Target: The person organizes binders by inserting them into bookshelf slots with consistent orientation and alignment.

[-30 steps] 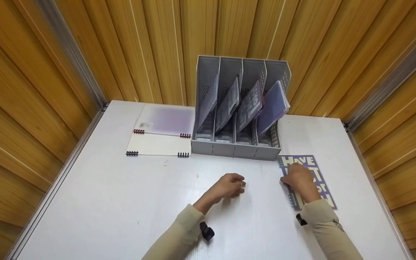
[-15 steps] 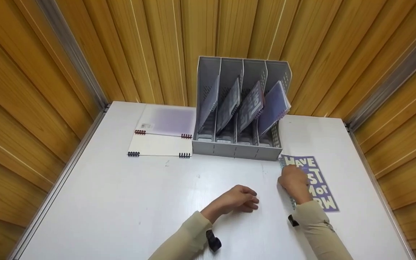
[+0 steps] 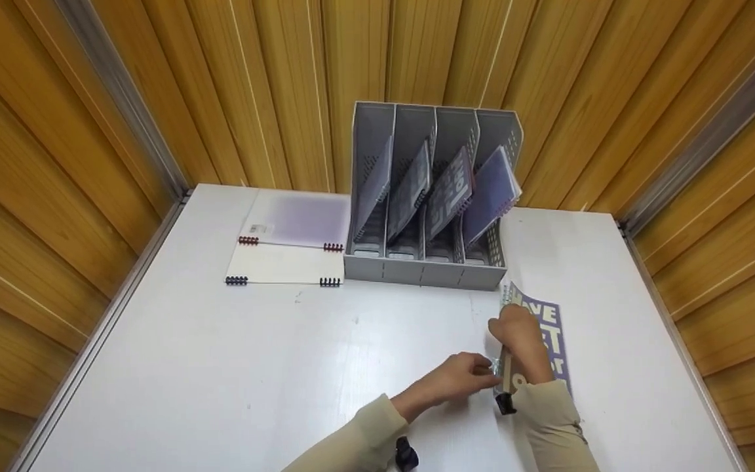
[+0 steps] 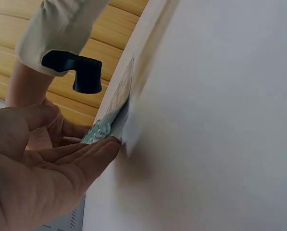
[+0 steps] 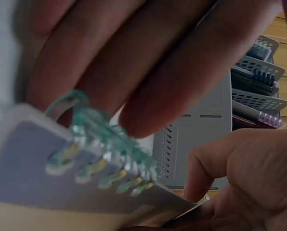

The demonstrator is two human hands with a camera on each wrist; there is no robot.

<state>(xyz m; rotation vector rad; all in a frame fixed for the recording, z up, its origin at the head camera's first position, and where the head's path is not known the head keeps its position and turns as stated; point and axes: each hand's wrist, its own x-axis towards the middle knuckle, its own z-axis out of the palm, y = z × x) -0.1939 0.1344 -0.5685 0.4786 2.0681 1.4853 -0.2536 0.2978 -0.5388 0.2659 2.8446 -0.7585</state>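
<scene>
Worktop [image 3: 154,360] fills most of the lower frame in the head view, wood-look panels [image 3: 272,92] behind. Grey rack [image 3: 425,272], upper centre: four slots, each with leaning notebooks [image 3: 410,193]. Two pale ring-bound items lie flat left of centre, just beside the rack: the purple-tinted notebook [image 3: 309,216] overlaps the cream notebook [image 3: 279,265].

Purple lettered notebook [image 3: 551,328] is the piece being worked, right of centre and below the rack's right corner. It's tilted: bound edge up off the worktop, opposite edge low, near or on the surface (contact not clear). Cover looks slightly bowed.

Step in hand, my read: picking the lettered notebook up by its bound side. Lift only partial.

Right hand [image 3: 518,331] lies over the upper part of the bound edge, fingers curled, pinching it between thumb and fingers. Left hand [image 3: 459,380] is at the lower end of the same edge: fingers fairly straight and touching it, thumb standing apart in the left wrist view. So support there, no real pinch.

Next move calls for the left thumb closing over the cover, then both ends rising level so the sheet doesn't bow further.

Smallest bit: teal coil binding [image 5: 114,144], centre-left in the right wrist view, left fingertips right against it. Judgement: rings could snag fingers, so grip cover stock.
</scene>
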